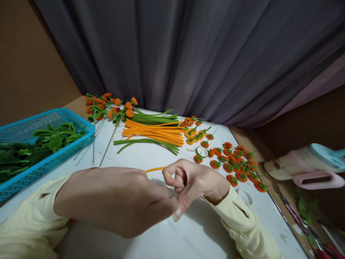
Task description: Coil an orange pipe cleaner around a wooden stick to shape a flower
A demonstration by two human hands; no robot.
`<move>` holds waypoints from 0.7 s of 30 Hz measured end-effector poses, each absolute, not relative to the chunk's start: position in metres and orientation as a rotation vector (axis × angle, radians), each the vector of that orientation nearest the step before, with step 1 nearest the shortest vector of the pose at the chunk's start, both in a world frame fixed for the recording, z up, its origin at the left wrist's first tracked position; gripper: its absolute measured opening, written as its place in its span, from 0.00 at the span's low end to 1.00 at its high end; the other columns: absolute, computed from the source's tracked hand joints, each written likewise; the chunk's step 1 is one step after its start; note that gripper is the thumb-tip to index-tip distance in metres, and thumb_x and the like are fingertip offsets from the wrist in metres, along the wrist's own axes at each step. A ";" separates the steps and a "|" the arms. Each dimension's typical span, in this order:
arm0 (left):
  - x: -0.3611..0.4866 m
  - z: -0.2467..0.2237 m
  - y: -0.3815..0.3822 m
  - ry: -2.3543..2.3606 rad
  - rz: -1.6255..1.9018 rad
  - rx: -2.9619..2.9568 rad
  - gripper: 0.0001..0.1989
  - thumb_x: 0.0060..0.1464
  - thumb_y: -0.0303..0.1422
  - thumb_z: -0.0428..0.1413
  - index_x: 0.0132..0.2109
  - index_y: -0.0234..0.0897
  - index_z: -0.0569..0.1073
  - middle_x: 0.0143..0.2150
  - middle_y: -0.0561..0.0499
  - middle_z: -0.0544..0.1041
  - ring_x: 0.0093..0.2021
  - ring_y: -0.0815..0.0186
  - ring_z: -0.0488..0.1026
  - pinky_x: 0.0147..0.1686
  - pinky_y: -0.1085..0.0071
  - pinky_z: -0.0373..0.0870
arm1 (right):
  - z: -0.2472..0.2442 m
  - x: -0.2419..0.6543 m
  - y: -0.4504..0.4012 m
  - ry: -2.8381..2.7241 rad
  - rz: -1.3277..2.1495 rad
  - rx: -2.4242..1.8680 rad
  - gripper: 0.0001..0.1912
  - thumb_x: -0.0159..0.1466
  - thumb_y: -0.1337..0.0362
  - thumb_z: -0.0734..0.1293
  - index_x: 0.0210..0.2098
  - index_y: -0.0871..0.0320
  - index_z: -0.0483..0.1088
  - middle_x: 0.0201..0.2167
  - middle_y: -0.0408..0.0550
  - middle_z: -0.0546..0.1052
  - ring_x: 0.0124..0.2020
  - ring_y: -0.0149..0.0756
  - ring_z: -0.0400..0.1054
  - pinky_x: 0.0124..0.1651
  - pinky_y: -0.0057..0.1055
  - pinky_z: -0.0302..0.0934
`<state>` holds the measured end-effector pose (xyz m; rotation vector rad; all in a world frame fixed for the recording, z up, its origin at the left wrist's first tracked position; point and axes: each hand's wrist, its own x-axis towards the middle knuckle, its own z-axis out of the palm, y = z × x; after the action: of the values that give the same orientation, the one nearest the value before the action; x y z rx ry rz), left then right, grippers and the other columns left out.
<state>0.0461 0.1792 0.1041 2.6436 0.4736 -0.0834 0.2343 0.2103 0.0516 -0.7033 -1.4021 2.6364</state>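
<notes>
Orange strip [155,169] shows between left hand [115,201] and right hand [198,181], whose fingers curl

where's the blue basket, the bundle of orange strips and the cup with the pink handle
Blue basket [64,153]: head view, side wall.
Orange strips [156,132]: head view, middle of the bundle.
Cup [283,166]: head view, on its body.

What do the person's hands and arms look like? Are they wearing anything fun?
No gloves: the left hand and right hand are bare. The left sleeve and right sleeve are pale yellow, loose and wrinkled, with a little slit near each wrist.
</notes>
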 end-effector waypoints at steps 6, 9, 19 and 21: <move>0.046 0.104 0.180 0.503 -0.052 2.702 0.08 0.47 0.19 0.47 0.29 0.36 0.64 0.22 0.57 0.67 0.14 0.72 0.53 0.15 0.72 0.46 | 0.052 0.237 0.212 -1.454 2.623 -0.686 0.29 0.37 0.64 0.78 0.21 0.59 0.51 0.08 0.27 0.55 0.11 0.15 0.40 0.12 0.18 0.33; 0.045 0.101 0.180 0.471 0.039 2.709 0.10 0.49 0.19 0.45 0.30 0.37 0.65 0.23 0.57 0.68 0.16 0.72 0.55 0.17 0.73 0.50 | 0.053 0.238 0.212 -1.474 2.620 -0.676 0.28 0.38 0.63 0.77 0.21 0.59 0.51 0.08 0.27 0.56 0.10 0.15 0.41 0.12 0.18 0.34; 0.040 0.095 0.181 0.433 0.057 2.797 0.10 0.51 0.20 0.43 0.33 0.37 0.64 0.26 0.57 0.69 0.17 0.72 0.57 0.18 0.71 0.48 | 0.053 0.239 0.210 -1.438 2.621 -0.655 0.28 0.40 0.62 0.77 0.21 0.59 0.51 0.08 0.27 0.56 0.11 0.15 0.40 0.12 0.18 0.33; 0.041 0.094 0.182 0.433 0.070 2.827 0.10 0.51 0.20 0.41 0.33 0.36 0.64 0.26 0.56 0.68 0.18 0.71 0.55 0.18 0.70 0.46 | 0.054 0.240 0.209 -1.440 2.606 -0.646 0.28 0.39 0.63 0.77 0.22 0.59 0.51 0.08 0.26 0.55 0.11 0.15 0.40 0.12 0.18 0.33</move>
<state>0.0410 0.1823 0.0942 2.8269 0.4325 0.0705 0.2395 0.2086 0.0538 -0.6464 -1.4396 2.6062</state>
